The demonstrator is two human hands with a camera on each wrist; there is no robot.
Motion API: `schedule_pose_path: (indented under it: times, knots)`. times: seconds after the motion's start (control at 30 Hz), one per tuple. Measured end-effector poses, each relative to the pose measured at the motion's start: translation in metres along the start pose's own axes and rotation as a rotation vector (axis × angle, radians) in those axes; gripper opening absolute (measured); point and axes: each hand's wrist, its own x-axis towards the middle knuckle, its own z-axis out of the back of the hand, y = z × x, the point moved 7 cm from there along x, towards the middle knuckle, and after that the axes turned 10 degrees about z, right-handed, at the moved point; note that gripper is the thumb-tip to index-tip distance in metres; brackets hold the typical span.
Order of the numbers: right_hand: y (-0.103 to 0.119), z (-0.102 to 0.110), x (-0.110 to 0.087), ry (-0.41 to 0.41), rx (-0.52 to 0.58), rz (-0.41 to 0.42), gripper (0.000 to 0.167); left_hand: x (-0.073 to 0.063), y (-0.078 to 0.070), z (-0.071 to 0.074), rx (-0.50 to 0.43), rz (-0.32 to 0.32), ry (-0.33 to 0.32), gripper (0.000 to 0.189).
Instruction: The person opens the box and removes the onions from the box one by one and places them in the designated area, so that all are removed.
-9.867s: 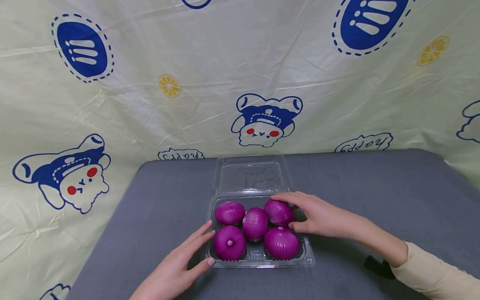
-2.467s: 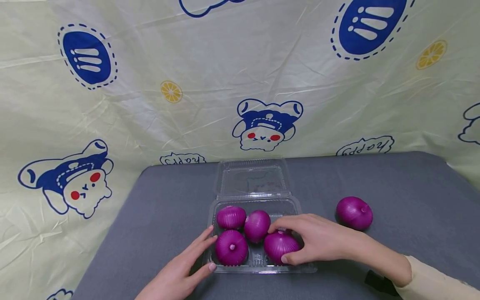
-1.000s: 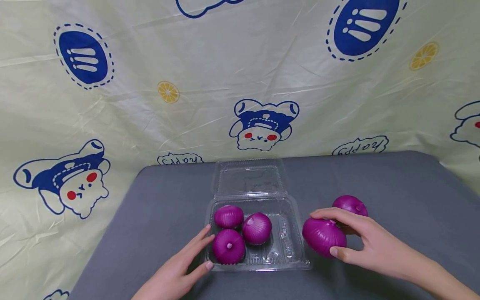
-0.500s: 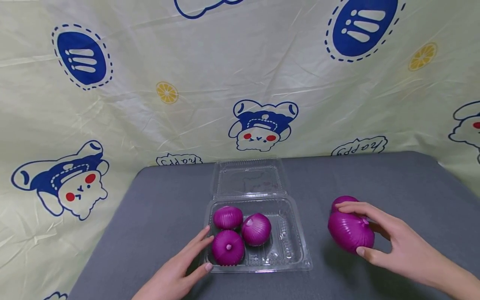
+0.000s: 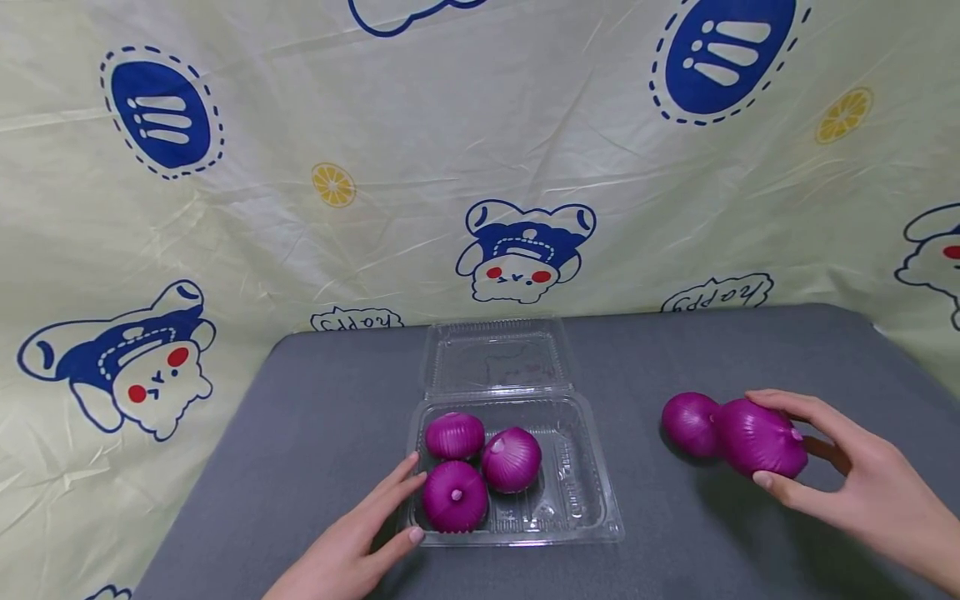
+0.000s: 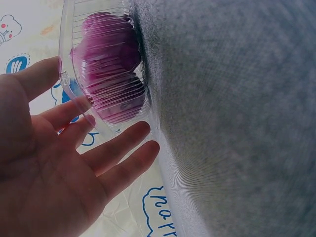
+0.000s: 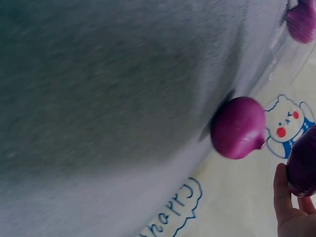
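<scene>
My right hand point(image 5: 855, 475) grips a purple onion point(image 5: 761, 437) between thumb and fingers at the right. In the right wrist view this onion point(image 7: 302, 163) hangs apart from the grey tabletop. Left of it, a second onion point(image 5: 691, 425) lies on the table. The clear plastic clamshell box point(image 5: 581, 475) stands mid-table with its lid folded back. Inside its left half sit three onions: one at the back point(image 5: 454, 436), one in front point(image 5: 455, 497) and one toward the middle point(image 5: 512, 460). My left hand point(image 5: 345, 533), fingers spread, rests its fingertips at the box's left edge.
The transparent lid point(image 5: 498, 358) lies flat behind the box, toward the table's far edge. A grey cloth covers the table point(image 5: 322, 400). Behind it hangs a pale curtain point(image 5: 405, 233) with blue cartoon prints.
One onion went from the box to the table at right. My right hand then lifted another out and carried it right, past the first. The left hand stays at the box.
</scene>
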Motion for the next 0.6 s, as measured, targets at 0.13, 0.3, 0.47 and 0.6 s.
schedule_pose_path:
  times: [0.13,0.3,0.47,0.6]
  knots:
    - [-0.018,0.006,-0.004,-0.041,-0.075,-0.057,0.082,-0.001,0.0,0.0,0.007,-0.005,-0.007,0.064]
    - [-0.035,0.01,-0.006,-0.055,-0.143,-0.073,0.081,-0.002,0.0,0.0,0.009,-0.01,-0.016,0.063]
    - [-0.036,0.012,-0.006,-0.052,-0.179,0.025,0.085,-0.002,0.0,0.0,0.013,-0.012,-0.02,0.062]
    - [-0.048,0.014,-0.005,-0.039,-0.205,0.038,0.085,-0.002,0.0,-0.001,0.012,-0.013,-0.019,0.062]
